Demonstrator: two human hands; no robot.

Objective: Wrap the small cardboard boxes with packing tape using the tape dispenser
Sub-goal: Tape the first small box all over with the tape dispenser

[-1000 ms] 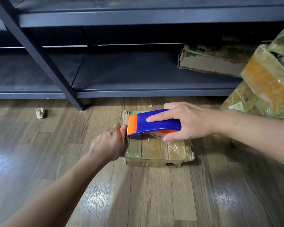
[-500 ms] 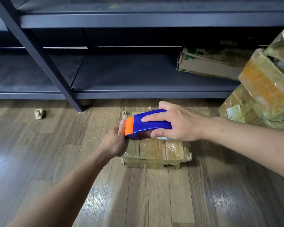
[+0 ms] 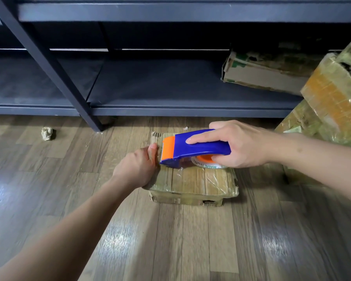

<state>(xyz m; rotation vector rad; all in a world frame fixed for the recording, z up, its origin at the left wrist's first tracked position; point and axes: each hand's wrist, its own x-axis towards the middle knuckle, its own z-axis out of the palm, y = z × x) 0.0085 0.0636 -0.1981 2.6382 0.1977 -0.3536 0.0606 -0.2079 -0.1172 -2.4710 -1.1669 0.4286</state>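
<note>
Curled round the blue handle, the right hand point(image 3: 243, 147) clamps the blue-and-orange plastic tape dispenser point(image 3: 197, 148) on top of the flat, crumpled cardboard box point(image 3: 201, 181), glossy with clear tape, on the wooden floor point(image 3: 170, 240). On my screen the left hand point(image 3: 136, 169) grips the box's left edge beside the orange blade; I can't see its fingertips, and the tape roll is mostly hidden

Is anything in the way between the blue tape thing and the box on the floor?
Nothing visible. The tape dispenser, held by the right hand, sits on the small cardboard box. Only the left hand, gripping the box's left edge, is just beyond the orange toothed end.
</note>
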